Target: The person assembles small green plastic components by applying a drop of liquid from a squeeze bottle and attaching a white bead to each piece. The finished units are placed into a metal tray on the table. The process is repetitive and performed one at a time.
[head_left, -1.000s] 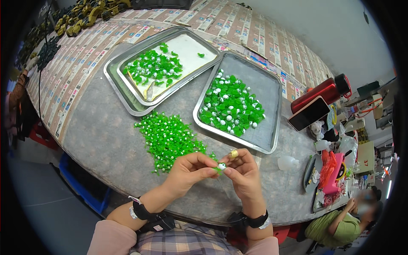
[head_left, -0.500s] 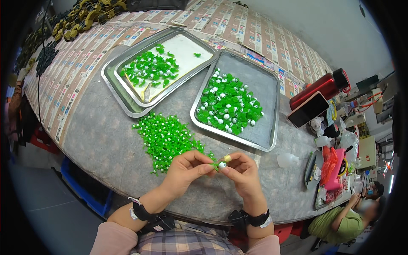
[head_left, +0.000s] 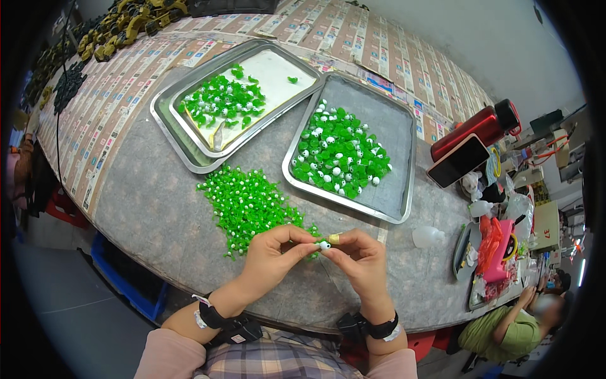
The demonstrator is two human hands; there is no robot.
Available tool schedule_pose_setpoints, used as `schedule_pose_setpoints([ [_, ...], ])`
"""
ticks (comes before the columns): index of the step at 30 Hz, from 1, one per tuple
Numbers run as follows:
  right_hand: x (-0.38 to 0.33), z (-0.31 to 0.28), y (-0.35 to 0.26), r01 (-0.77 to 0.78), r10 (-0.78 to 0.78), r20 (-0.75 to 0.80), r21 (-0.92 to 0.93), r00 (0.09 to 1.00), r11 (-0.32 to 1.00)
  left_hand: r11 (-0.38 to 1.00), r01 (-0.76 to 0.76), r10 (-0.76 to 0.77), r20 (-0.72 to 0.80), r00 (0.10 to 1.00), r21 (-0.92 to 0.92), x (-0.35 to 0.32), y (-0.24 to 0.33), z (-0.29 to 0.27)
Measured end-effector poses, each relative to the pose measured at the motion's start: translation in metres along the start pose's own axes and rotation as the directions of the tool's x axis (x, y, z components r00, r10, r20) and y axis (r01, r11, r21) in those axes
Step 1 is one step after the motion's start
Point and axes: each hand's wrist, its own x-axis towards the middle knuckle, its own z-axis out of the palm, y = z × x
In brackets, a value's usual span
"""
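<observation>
Between the fingertips of both hands is a small green plastic piece with a white, black-dotted ball (head_left: 325, 245). My left hand (head_left: 274, 258) pinches its green side. My right hand (head_left: 358, 258), with a yellow wrap on one finger, pinches the ball side. Just beyond my left hand spreads a loose pile of small green pieces with white spots (head_left: 249, 205). Farther off, a metal tray (head_left: 394, 215) holds many larger green pieces with white balls (head_left: 338, 155). Stacked trays (head_left: 165, 136) at the far left carry more such green-and-white pieces (head_left: 221, 101).
At the right stand a red bottle (head_left: 464, 134) and a phone (head_left: 459, 161) leaning on it. Nearer lie a translucent white bottle (head_left: 428, 237), a red plastic bag (head_left: 487, 243) and a pink tool (head_left: 502, 252). A person in green (head_left: 505, 335) sits at the right. Yellow toy parts (head_left: 136, 25) are heaped far left.
My fingertips have drawn closer together around the piece, and the white ball has shifted slightly left and turned. Trays and piles look the same.
</observation>
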Motion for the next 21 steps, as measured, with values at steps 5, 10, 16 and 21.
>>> schedule_pose_setpoints([
  [5, 0.003, -0.008, -0.005, -0.191, 0.174, 0.095, 0.217, 0.980, 0.957, 0.935, -0.229, 0.218, 0.072, 0.973, 0.270, 0.000, 0.002, 0.000],
  [10, 0.004, -0.018, -0.001, -0.167, 0.152, 0.180, 0.071, 0.972, 0.983, 0.771, -0.419, 0.377, 0.187, 0.907, 0.478, 0.001, 0.002, -0.001],
  [16, 0.007, -0.015, -0.002, -0.197, 0.176, 0.174, 0.116, 0.969, 0.973, 0.858, -0.299, 0.273, 0.121, 0.954, 0.417, 0.000, 0.003, -0.001],
  [21, 0.011, -0.019, -0.003, -0.035, 0.039, 0.028, -0.119, 0.999, 0.992, 0.999, -0.004, 0.007, -0.091, 0.996, 0.032, 0.026, 0.028, -0.026],
])
